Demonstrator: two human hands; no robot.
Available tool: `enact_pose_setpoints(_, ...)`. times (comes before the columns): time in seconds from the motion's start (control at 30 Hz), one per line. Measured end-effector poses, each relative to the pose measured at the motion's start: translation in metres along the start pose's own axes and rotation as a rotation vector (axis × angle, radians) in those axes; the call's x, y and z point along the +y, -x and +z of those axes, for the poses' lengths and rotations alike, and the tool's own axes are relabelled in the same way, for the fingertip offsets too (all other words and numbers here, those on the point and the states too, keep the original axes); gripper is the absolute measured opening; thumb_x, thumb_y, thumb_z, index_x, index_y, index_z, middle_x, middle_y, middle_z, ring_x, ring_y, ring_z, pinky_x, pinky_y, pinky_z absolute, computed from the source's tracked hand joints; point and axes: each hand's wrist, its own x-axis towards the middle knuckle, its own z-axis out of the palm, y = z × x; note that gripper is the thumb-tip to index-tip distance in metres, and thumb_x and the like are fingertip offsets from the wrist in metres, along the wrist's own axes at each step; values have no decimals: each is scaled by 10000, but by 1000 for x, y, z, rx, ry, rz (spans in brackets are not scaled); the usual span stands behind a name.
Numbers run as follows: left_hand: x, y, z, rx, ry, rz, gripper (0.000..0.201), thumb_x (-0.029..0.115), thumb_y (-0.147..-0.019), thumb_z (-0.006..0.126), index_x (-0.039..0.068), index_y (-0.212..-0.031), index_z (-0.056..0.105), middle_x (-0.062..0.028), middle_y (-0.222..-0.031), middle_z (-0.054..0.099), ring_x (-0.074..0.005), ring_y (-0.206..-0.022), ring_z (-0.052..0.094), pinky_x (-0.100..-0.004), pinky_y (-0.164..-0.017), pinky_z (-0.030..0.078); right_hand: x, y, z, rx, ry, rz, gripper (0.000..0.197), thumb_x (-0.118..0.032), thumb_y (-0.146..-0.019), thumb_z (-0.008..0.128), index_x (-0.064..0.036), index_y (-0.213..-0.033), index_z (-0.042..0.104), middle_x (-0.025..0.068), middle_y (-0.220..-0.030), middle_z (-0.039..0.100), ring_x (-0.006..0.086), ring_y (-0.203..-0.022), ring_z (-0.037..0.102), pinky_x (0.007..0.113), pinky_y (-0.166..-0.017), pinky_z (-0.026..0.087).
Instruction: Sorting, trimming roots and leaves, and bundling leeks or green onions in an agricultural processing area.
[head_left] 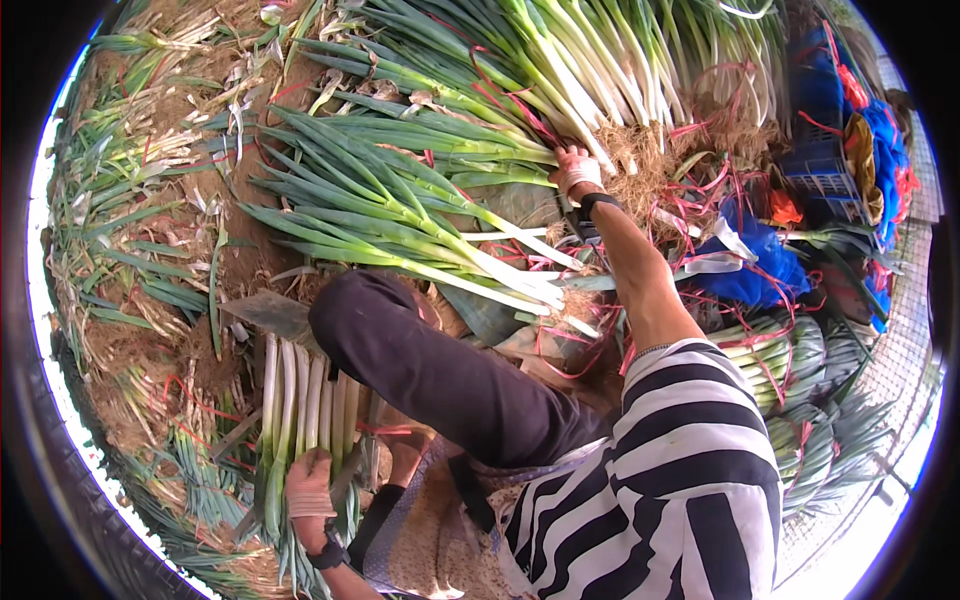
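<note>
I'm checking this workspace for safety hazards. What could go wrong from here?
Red ties lie close to the right hand at the long onions; a strand might snag the fingers. The flat grey plate sits near the bent knee; if its edge is sharp, which I cannot tell, it could nick the leg. Stalks under the left hand might slip out of line.

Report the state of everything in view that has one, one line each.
Upper leeks: piled, roots on.
Middle leeks: loose, lying flat.
Lower-left leeks: side by side, no roots visible.
Right-side leeks: bundled, with red ties.
Blue sheet: crumpled.
Left hand: on the lower-left leeks, grip unclear.
Right hand: against the upper leeks, grip unclear.
</note>
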Motion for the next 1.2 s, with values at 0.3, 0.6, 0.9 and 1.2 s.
enact_pose_setpoints(0.3,21,-2,17,-41,-93,-15,285,199,-872,526,-52,-983,602,-81,-741,567,-126,-697,500,-275,-664,423,-28,51,-34,-65,-242,-108,444,-361,-640,668,-28,-933,650,185,-837,646,329,-772,637,406,-707,508)
enact_pose_setpoints(0.6,112,2,35,3,436,100,339,256,-881,569,-41,-1044,590,-73,-915,628,-107,-819,550,-228,-740,432,-4,198,-127,-447,-1257,-192,262,-264,-755,663,-22,-853,639,62,-606,563,156,-517,539,289,-462,425)
enact_pose_setpoints(0.9,203,-30,146,-765,1275,159,521,326,-931,509,47,-1343,354,-139,-1223,514,-272,-1010,599,-385,-918,484,-13,278,-188,-1039,-1893,-73,432,-326,-751,722,13,-977,582,42,-713,575,83,-565,545,190,-471,434)
enact_pose_setpoints(1.2,260,-26,72,-339,1796,564,239,309,-845,641,104,-906,534,-18,-736,516,-144,-632,506,-307,-650,445,-93,258,-223,-674,-1154,-547,528,-138,-718,724,-23,-1182,500,90,-776,620,171,-665,608,308,-584,490)
